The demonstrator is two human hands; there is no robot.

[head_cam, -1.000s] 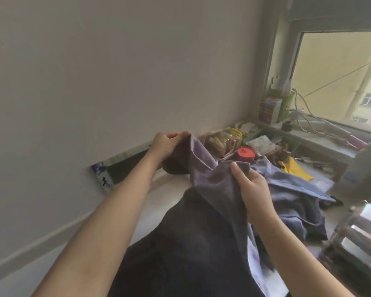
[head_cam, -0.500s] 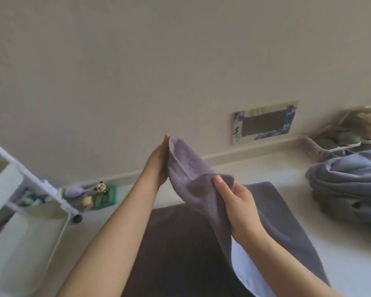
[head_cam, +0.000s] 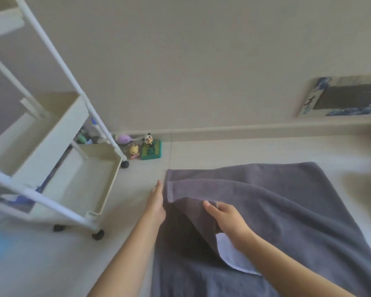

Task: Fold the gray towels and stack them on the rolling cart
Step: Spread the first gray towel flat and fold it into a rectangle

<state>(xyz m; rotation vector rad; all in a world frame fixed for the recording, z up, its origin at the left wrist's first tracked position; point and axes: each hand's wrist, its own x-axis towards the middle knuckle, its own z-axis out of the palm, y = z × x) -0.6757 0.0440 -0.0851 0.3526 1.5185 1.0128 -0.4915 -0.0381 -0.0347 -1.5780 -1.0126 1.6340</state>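
— Beside the rolling cart (head_cam: 51, 159), what lies on the floor?

— A gray towel (head_cam: 287, 211), spread flat on the pale floor (head_cam: 51, 264) to the right of the cart and well apart from it. Its top layer is folded over, and the near edge of that fold is lifted, with a white patch (head_cam: 234, 258) showing under it.

— How do the person's hands stand?

— The left hand (head_cam: 156, 204) lies at the towel's left edge, on the side facing the cart, with its fingers straight and together, pointing away from the person. Whether the thumb pinches the cloth cannot be told; it is hidden behind the hand. The right hand (head_cam: 227, 217) is farther from the cart, and it holds the lifted edge of the fold: the thumb lies on top of the cloth and the fingers curl under it.

— Does the cart hold any towels?

— Its cream trays show no gray towel in the parts that can be seen. The cart stands on dark wheels (head_cam: 98, 234), with white poles rising from its corners.

— What else is near the cart?

— Small toys against the wall behind it: a panda figure (head_cam: 148, 139) on a green box (head_cam: 152, 152), a yellow figure (head_cam: 134, 151), and something purple (head_cam: 123, 139) that is too blurred to name. Far to the right of the cart, a framed picture (head_cam: 347, 97) with a blue and white border leans on the wall.
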